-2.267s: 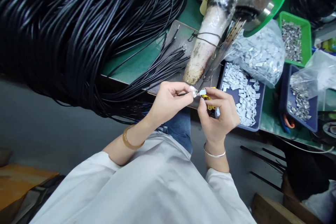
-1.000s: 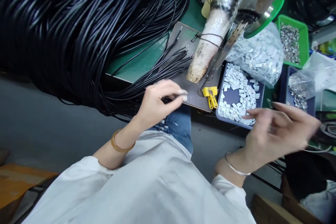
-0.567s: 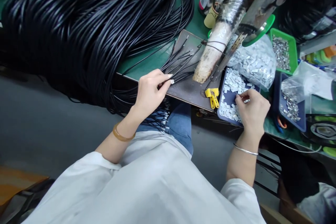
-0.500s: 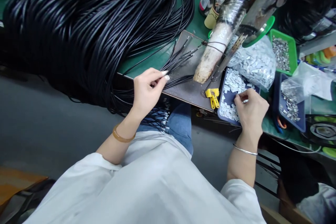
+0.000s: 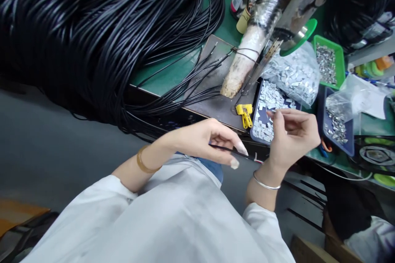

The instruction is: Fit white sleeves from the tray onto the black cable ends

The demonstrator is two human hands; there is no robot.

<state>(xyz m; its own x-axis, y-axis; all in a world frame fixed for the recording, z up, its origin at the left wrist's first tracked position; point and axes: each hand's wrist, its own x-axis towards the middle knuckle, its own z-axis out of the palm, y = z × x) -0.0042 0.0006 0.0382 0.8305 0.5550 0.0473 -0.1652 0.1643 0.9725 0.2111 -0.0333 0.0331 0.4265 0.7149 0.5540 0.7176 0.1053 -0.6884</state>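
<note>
My left hand (image 5: 212, 144) is in front of the bench edge, over my lap. A black cable (image 5: 230, 148) runs across its palm and past the fingertips. The stripped end, with thin red and white wires (image 5: 259, 161), points right, close to my right wrist. My right hand (image 5: 291, 129) is closed in a pinch at the right edge of a blue tray (image 5: 268, 143) of small white flat pieces (image 5: 262, 129). A small pale piece (image 5: 273, 111) shows at its fingertips, too small to make out fully.
A large coil of black cable (image 5: 101, 41) fills the left of the green bench. Loose cable ends lie on a brown board (image 5: 210, 107), near a yellow clip tool (image 5: 245, 115). A wrapped duct (image 5: 243, 57) hangs above. Plastic bag (image 5: 296, 72), green tray (image 5: 341, 59) and another blue tray (image 5: 350, 144) stand right.
My left hand has come down and right from the cable ends on the board, bringing one cable. My right hand has lifted out of the white pieces and turned, with a small piece in its fingertips.
</note>
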